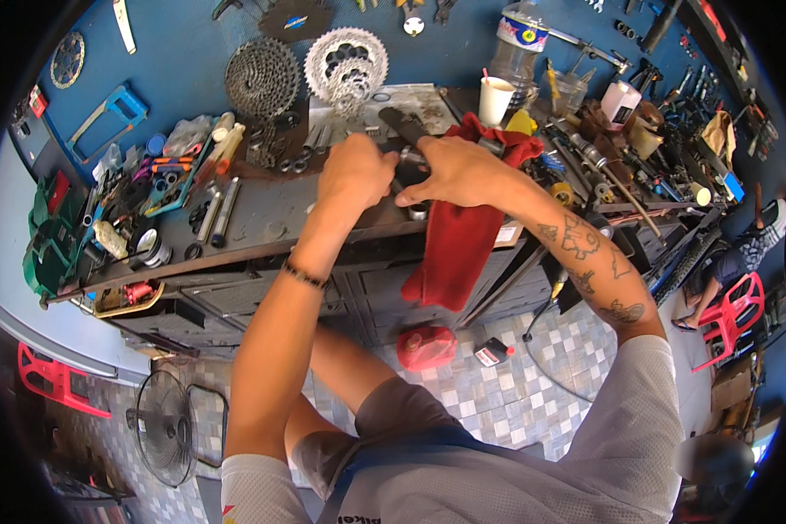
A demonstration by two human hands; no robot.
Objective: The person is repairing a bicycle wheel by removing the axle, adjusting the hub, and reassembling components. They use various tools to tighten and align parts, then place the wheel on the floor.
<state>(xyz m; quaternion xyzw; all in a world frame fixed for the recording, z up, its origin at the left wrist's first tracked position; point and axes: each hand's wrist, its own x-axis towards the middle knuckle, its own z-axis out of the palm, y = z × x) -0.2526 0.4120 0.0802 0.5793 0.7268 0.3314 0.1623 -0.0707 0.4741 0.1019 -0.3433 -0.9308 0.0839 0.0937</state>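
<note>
Over the workbench [271, 210], my left hand [358, 170] is closed in a fist; what it grips is hidden behind its fingers. Right beside it, my right hand [467, 170] curls its thumb and fingers round a dark metal part [409, 166], whose kind I cannot make out. A flat dark bar [400, 127] slants up and away from that part. Under my right hand a red cloth [454, 253] hangs over the bench's front edge. Beyond the hands lie a large sprocket cassette [262, 79] and a silver one [348, 65].
Markers and small tools crowd the left, with metal tubes [227, 212] near the edge. A white cup [495, 100] and a plastic bottle [520, 52] stand at the back; tools [646, 148] pile up rightward. A fan [164, 428] and red container [426, 348] are on the floor.
</note>
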